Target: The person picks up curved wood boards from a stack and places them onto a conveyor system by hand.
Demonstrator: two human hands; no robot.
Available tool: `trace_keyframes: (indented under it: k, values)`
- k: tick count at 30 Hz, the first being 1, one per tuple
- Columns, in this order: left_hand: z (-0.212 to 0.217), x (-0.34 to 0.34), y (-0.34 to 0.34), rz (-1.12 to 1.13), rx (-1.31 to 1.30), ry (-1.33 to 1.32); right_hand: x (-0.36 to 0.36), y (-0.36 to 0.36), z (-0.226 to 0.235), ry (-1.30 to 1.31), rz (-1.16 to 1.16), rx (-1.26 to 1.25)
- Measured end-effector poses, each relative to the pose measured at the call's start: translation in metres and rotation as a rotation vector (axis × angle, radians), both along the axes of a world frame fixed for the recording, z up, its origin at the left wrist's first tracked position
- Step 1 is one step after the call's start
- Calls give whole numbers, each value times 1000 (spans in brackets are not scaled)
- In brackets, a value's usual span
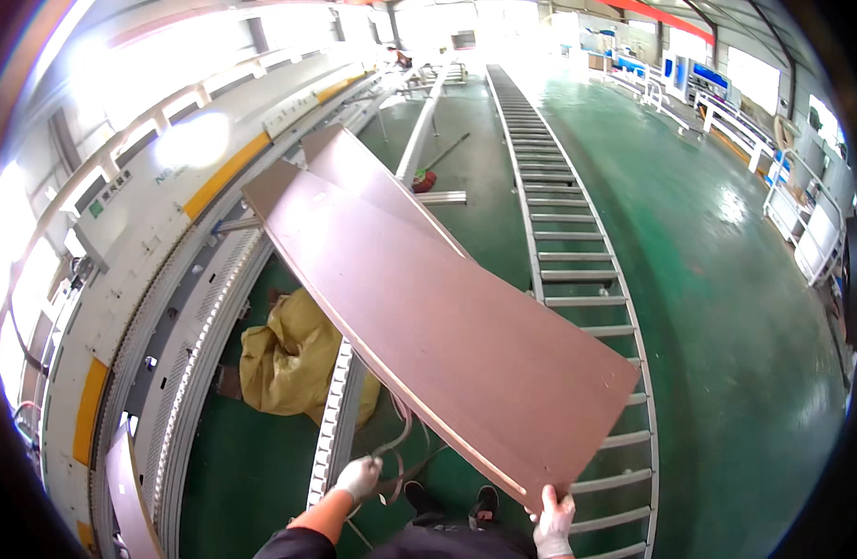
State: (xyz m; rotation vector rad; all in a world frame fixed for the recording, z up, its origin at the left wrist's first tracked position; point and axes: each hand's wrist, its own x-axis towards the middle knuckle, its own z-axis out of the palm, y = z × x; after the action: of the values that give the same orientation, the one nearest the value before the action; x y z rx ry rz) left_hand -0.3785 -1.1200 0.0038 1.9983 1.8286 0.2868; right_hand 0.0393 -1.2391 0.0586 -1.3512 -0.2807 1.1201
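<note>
A long reddish-brown board (447, 317) lies slantwise in front of me, its near corner by my right hand (553, 524). That gloved hand grips the corner, thumb on the upper face. A second brown board (372, 172) shows partly under the far end of the first. My left hand (358, 477), also gloved, is closed low beside the near end of a roller rail (333, 419), apart from the board. Thin curled strips (402, 456) hang right by its fingers; whether it holds one is not clear.
A long white and yellow machine (149, 242) with a conveyor track runs along the left. To the right stretches a roller conveyor (573, 250) like a ladder. A yellow sack (293, 359) sits on the green floor under the board. Another curved panel (130, 494) stands lower left.
</note>
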Motion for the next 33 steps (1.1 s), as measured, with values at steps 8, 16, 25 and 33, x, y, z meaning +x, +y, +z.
trace_keyframes:
  k: [8, 16, 25, 33]
  values:
    - [46, 58, -74, -170, -517, -88, 100, -32, 52, -161, -238, -62]
    - [70, 140, -24, -496, -950, -788, 319, -61, -19, -453, -414, -392]
    - [52, 274, 54, 521, -868, -1550, 304, -41, -14, -1413, -115, -883]
    - [88, 241, 69, 373, -872, -1081, 66, 123, 65, -1868, 918, 30]
